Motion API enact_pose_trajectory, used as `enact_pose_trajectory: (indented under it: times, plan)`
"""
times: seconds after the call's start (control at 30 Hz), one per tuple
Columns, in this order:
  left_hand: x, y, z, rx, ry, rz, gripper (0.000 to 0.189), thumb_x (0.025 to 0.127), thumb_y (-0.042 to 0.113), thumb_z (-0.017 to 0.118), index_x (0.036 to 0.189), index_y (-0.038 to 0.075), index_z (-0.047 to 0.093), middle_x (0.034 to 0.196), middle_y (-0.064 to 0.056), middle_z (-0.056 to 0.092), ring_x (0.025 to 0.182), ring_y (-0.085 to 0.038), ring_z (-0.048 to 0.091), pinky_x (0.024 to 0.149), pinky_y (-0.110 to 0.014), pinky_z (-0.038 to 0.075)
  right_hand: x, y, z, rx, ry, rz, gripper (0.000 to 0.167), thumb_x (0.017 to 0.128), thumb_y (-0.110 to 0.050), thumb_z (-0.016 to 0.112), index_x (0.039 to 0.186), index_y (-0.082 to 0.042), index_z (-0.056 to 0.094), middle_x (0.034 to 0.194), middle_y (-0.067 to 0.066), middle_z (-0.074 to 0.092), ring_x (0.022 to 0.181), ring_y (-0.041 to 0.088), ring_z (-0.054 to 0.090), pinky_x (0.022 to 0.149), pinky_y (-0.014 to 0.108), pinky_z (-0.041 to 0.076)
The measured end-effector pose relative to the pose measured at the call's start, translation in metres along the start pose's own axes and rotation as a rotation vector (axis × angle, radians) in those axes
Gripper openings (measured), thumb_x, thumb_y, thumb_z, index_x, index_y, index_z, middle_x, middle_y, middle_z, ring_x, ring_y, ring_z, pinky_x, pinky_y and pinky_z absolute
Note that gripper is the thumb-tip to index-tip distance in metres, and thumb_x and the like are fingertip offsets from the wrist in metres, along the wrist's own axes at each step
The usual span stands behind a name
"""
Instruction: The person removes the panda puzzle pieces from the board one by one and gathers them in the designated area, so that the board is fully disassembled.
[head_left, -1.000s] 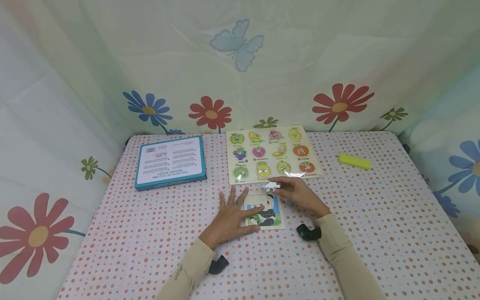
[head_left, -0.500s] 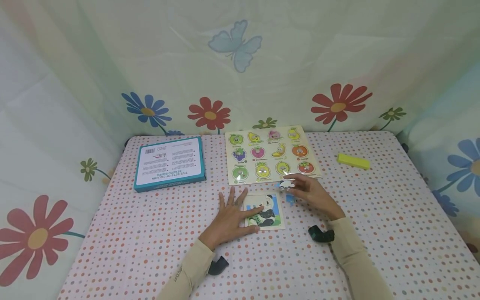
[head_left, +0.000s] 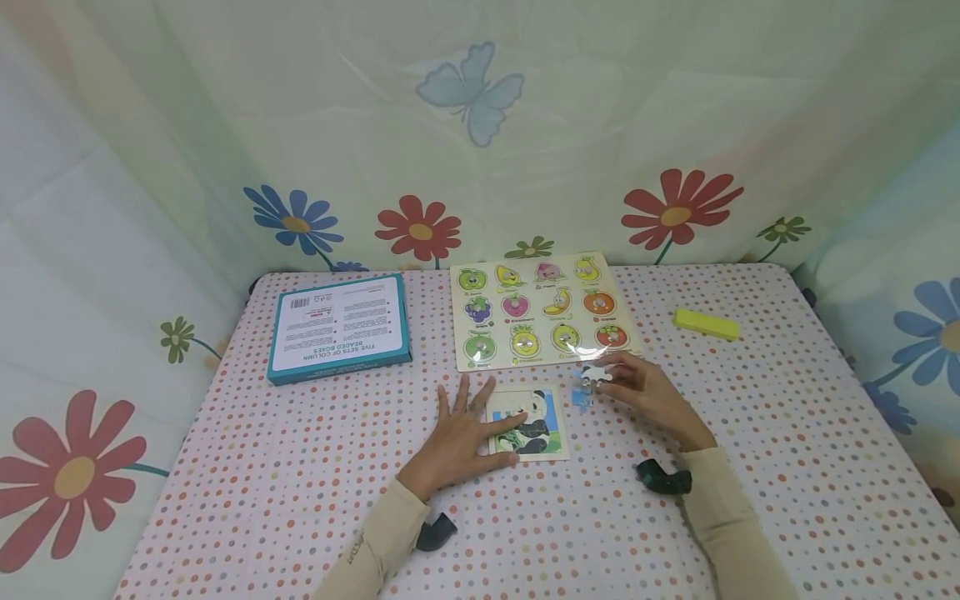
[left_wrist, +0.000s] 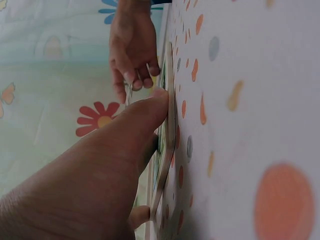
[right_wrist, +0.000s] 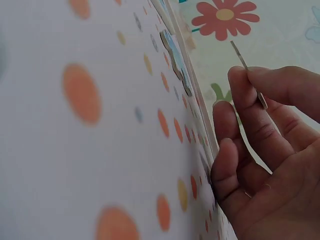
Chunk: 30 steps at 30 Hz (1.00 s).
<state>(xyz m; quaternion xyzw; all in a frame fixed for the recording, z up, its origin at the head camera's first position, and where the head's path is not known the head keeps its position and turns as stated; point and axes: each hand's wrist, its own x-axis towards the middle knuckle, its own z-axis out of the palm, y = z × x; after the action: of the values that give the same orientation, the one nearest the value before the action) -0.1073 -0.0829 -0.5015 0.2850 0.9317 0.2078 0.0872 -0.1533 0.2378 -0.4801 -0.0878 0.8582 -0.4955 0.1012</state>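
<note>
My left hand (head_left: 457,442) lies spread with straight fingers, its thumb and index finger resting on the panda puzzle board (head_left: 553,454). Part of the panda picture is covered by that hand. To the right of the board, my right hand (head_left: 652,396) pinches a white-and-black puzzle piece (head_left: 597,375) between thumb and fingertips. Seen from the right wrist, the piece (right_wrist: 262,99) is held edge-on above the table. A blue puzzle piece (head_left: 581,400) lies on the cloth between the board and my right hand.
A fruit puzzle board (head_left: 540,312) lies behind the panda board. To the back left is a teal-and-white box (head_left: 341,325), and a yellow block (head_left: 707,323) lies at the right. A flowered curtain (head_left: 570,125) hangs behind the spotted tablecloth (head_left: 300,450).
My right hand has moved right, away from over the panda board, carrying the white-and-black puzzle piece. The blue piece beside the board has come into view. My left hand has stayed put.
</note>
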Motion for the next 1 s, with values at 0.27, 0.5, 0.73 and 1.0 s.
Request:
enact_pose_trajectory:
  times: [0.27,0.5,0.73,1.0]
  plan:
    - [-0.001,-0.001,0.001,0.0,-0.002,0.002,0.06,0.085,0.068,0.051,0.14,0.047,0.042,0.161,-0.011,0.007,0.143,-0.045,-0.01,0.105,-0.071,-0.01,-0.011,0.007,-0.01,-0.012,-0.007,0.034,0.04,0.09,-0.022,0.068,0.126,-0.008,0.056,0.097,0.013,0.062,0.08,0.015,0.056,0.071,0.024,0.045]
    - [0.0,-0.001,0.001,0.007,0.006,0.007,0.06,0.085,0.068,0.051,0.14,0.047,0.042,0.161,-0.012,0.008,0.143,-0.046,-0.01,0.105,-0.071,-0.009,-0.015,0.01,-0.014,-0.065,-0.007,0.013,0.038,0.091,-0.022,0.067,0.126,-0.007,0.057,0.097,0.011,0.062,0.079,0.015,0.057,0.071,0.025,0.045]
    - [0.0,-0.001,0.0,0.008,0.006,0.008,0.06,0.085,0.068,0.051,0.14,0.047,0.042,0.161,-0.012,0.008,0.143,-0.046,-0.009,0.105,-0.071,-0.01,-0.017,0.01,-0.017,-0.093,-0.008,0.004,0.037,0.091,-0.016,0.066,0.124,-0.003,0.057,0.093,0.012,0.062,0.075,0.013,0.055,0.065,0.023,0.044]
    - [0.0,-0.001,0.002,0.001,-0.003,0.003,0.06,0.085,0.069,0.051,0.14,0.048,0.041,0.161,-0.011,0.007,0.143,-0.045,-0.011,0.106,-0.07,-0.01,-0.017,0.008,-0.018,-0.12,-0.018,0.043,0.036,0.09,-0.013,0.066,0.124,-0.003,0.058,0.089,0.011,0.061,0.07,0.013,0.051,0.059,0.023,0.041]
